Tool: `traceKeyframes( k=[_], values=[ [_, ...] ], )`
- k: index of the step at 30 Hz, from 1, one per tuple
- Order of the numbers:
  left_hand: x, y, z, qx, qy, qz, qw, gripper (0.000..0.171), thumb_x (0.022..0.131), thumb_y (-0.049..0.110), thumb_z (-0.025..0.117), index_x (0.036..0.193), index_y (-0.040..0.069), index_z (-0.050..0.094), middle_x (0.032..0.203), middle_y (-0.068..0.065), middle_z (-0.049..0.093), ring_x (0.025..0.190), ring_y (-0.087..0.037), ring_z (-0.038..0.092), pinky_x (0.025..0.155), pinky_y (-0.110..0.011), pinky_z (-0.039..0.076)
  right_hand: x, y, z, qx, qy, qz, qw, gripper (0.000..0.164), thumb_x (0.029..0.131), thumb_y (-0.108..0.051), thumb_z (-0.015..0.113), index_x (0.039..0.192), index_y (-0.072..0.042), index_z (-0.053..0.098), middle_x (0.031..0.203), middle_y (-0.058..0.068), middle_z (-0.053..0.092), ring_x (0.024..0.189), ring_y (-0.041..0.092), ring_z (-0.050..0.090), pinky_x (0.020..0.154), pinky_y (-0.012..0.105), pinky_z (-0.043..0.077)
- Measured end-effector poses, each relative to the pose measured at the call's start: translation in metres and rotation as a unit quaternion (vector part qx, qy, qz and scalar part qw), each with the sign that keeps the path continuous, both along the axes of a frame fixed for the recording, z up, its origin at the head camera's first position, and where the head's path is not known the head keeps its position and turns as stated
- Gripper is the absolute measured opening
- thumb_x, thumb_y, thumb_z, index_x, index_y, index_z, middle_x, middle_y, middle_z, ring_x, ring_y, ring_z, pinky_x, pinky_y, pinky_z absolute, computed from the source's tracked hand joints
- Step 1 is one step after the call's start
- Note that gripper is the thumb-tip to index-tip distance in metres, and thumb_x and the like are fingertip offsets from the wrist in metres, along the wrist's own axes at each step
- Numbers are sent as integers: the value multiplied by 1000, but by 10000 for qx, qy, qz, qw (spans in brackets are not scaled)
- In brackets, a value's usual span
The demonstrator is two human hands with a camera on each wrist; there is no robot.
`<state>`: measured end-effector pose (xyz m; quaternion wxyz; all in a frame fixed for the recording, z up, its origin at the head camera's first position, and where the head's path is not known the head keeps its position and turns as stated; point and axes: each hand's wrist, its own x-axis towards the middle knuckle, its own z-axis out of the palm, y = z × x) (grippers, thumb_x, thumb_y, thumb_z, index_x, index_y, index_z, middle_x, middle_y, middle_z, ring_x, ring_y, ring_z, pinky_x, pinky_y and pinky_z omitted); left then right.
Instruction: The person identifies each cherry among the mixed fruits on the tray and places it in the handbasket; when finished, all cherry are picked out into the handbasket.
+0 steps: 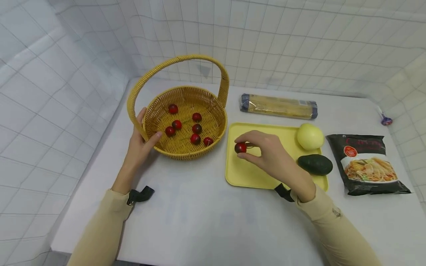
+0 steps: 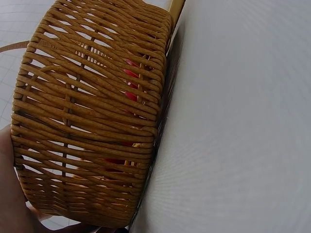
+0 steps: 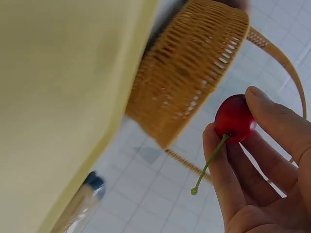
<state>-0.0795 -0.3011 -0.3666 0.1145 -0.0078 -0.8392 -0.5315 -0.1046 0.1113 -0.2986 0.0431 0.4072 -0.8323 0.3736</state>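
Right hand [image 1: 273,155] pinching a cherry [image 1: 240,147] over the tray [image 1: 246,173], stem hanging free. Left hand [image 1: 139,146] steadying the basket [image 1: 186,122], fingers seemingly curled on its rim. Light fingertip pinch, round fruit: could slip and roll off.

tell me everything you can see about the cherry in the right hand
The cherry is small, round, glossy and dark red, with a thin green stem hanging from it. The right hand pinches it between thumb and fingertips, above the yellow tray, off its surface, to the right of the wicker basket.
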Motion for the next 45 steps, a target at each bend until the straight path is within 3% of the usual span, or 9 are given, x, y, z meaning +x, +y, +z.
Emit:
traceKeyframes(
  k=[4,8,14,21,26,36,40,45],
  values=[
    [-6,6,-5,31,-25,-36,10000,90,100,25,69,170,34,13,176,0,20,159,-37,27,122,-66,25,-9,-26,6,-110,-35,185,9998,30,91,-11,84,120,-9,75,114,2,76,103,17,74,91,35,59],
    [-7,8,-6,-47,-28,12,10000,88,100,28,69,169,39,14,176,-1,22,158,-39,28,122,-67,25,-11,-54,9,-103,-65,206,9997,32,91,-12,84,121,-8,76,116,3,75,106,17,72,92,34,57],
    [-6,6,-5,-117,-11,53,9999,87,100,29,69,168,42,15,176,0,20,158,-39,27,122,-69,23,-13,-99,4,85,-87,321,9994,31,92,-14,83,120,-4,75,118,7,76,111,21,70,96,35,56],
    [-8,8,-3,-125,105,-68,9998,90,100,23,69,169,38,14,175,-2,26,155,-39,34,120,-65,29,-8,-123,-1,224,-205,448,9985,33,94,-20,82,121,-3,75,114,8,77,107,22,71,96,34,55],
    [-9,8,-3,-185,145,-89,9997,90,100,20,69,170,35,14,173,-4,30,152,-39,39,118,-64,32,-7,-117,-1,63,-300,368,9989,40,92,-25,84,125,-4,73,117,8,76,105,23,72,92,34,56],
    [-8,7,0,-244,109,-63,9996,90,99,25,70,170,36,15,173,-5,30,154,-40,35,120,-67,29,4,-72,-6,-572,216,80,9981,39,94,-18,82,129,-7,71,127,5,73,113,18,70,98,35,56],
    [-5,4,1,-229,39,11,9997,90,100,27,70,170,37,14,173,-5,28,155,-41,34,120,-67,28,7,-43,-13,-462,280,-243,9982,39,95,-17,80,132,-8,70,132,5,72,125,21,67,104,39,53],
    [1,0,1,-140,-133,93,9998,90,99,28,70,169,40,13,175,-3,23,156,-43,30,120,-69,26,6,-9,-24,-189,250,-734,9968,40,95,-18,80,133,-9,70,134,7,71,127,24,66,104,44,53]
  ],
)
